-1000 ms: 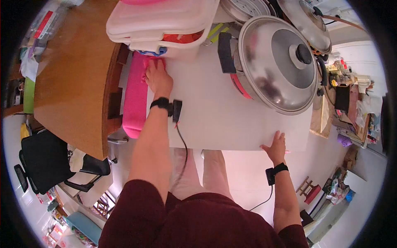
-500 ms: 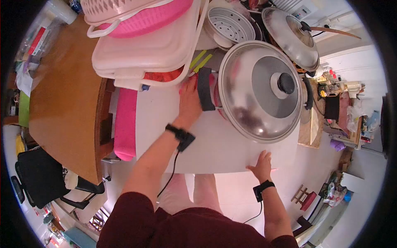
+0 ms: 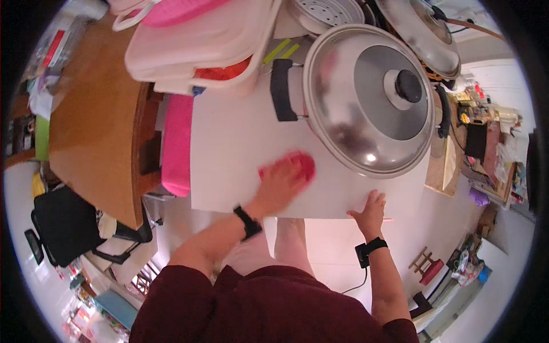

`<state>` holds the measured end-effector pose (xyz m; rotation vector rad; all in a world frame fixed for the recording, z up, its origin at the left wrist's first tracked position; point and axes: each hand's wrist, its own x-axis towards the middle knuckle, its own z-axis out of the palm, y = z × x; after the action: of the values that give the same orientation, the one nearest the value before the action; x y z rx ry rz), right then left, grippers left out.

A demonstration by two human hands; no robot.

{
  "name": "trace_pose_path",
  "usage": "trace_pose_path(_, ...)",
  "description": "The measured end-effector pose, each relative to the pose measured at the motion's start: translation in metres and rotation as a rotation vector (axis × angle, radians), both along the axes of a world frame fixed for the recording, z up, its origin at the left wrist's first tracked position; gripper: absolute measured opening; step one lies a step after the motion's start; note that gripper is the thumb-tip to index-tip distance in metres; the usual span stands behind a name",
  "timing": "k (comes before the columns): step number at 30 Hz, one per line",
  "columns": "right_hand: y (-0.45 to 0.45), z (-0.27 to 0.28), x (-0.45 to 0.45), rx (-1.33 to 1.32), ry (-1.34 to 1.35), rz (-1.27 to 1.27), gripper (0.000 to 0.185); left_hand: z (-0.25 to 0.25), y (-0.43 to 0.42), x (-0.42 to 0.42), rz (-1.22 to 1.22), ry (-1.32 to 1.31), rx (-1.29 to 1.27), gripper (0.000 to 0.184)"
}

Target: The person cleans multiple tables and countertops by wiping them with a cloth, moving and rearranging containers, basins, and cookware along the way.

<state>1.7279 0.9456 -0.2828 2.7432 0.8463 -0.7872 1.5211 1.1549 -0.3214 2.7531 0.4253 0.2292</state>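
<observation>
Red cloth (image 3: 307, 164) blurs, partly hidden by left hand (image 3: 279, 187).

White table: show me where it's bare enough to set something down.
Free: the table's left, between pink block, box and the cloth under the left hand; a smaller patch between cloth, pot and right hand. Crowded: the back, with box, steamer and pot.
</observation>
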Motion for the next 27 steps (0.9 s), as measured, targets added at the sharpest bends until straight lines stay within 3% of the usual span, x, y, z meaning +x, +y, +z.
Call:
trace_pose_path(2, -0.002, -0.001, 0.001, 0.015, 0.015, 0.019, 0.106, -0.01, -0.067, -0.037, -0.214, 0.044, -0.167, 0.03)
trace_pose_path(5, -0.006, -0.002, -0.001, 0.03, 0.016, 0.032, 0.106, 0.023, -0.089, -0.05, -0.235, 0.003, -0.295, 0.026)
trace_pose_path(7, -0.004, -0.002, 0.001, 0.036, 0.009, 0.047, 0.105, 0.055, -0.073, -0.043, -0.251, 0.267, -0.603, 0.028)
trace_pose_path(9, -0.004, 0.001, -0.001, 0.033, 0.037, 0.018, 0.104, 0.031, -0.027, -0.046, 0.005, -0.037, -0.626, 0.033)
trace_pose_path(10, -0.004, -0.001, 0.0, 0.019, 0.038, 0.017, 0.104, 0.042, 0.018, -0.047, 0.086, -0.177, -0.521, 0.035)
trace_pose_path(11, -0.004, -0.006, 0.001, 0.038, 0.035, 0.05, 0.105, 0.037, 0.054, -0.059, 0.255, -0.227, -0.195, 0.034)
trace_pose_path(12, -0.012, -0.011, 0.003, 0.049, 0.023, 0.071, 0.105, 0.006, 0.091, -0.068, 0.525, -0.206, -0.139, 0.035)
trace_pose_path(13, -0.028, -0.032, 0.004, 0.077, -0.103, 0.173, 0.105, 0.006, 0.132, -0.073, 0.571, -0.254, -0.174, 0.038)
trace_pose_path(15, -0.017, -0.016, 0.003, 0.022, -0.086, 0.107, 0.105, -0.028, 0.169, -0.056, 0.631, -0.249, -0.128, 0.039)
trace_pose_path(17, -0.002, -0.006, -0.001, -0.022, -0.048, 0.062, 0.105, -0.04, 0.163, -0.023, 0.779, -0.076, 0.329, 0.039)
trace_pose_path(19, 0.005, 0.001, -0.002, -0.06, -0.004, 0.016, 0.105, -0.049, 0.103, 0.025, 0.567, -0.141, 0.148, 0.033)
trace_pose_path(20, 0.002, 0.002, -0.002, -0.069, -0.004, 0.008, 0.105, -0.051, 0.058, 0.042, 0.545, -0.002, -0.072, 0.03)
trace_pose_path(21, 0.0, -0.001, -0.001, -0.03, -0.012, 0.02, 0.104, -0.036, 0.017, 0.051, 0.289, 0.019, -0.078, 0.03)
trace_pose_path(22, -0.003, -0.003, -0.001, 0.01, -0.021, 0.027, 0.103, -0.007, -0.02, 0.06, 0.171, 0.219, -0.2, 0.028)
trace_pose_path(23, -0.006, -0.003, -0.002, 0.011, -0.026, 0.007, 0.103, -0.029, -0.058, 0.054, -0.041, -0.117, -0.176, 0.025)
trace_pose_path(24, -0.006, -0.005, -0.001, 0.03, -0.029, 0.014, 0.103, -0.011, -0.07, 0.044, -0.341, -0.07, -0.216, 0.026)
trace_pose_path(26, -0.008, -0.006, 0.0, 0.039, -0.037, -0.01, 0.102, 0.002, -0.063, 0.041, -0.509, 0.143, -0.427, 0.028)
trace_pose_path(27, -0.009, -0.007, 0.0, 0.076, -0.03, 0.019, 0.102, -0.012, -0.051, 0.034, -0.297, 0.003, -0.372, 0.03)
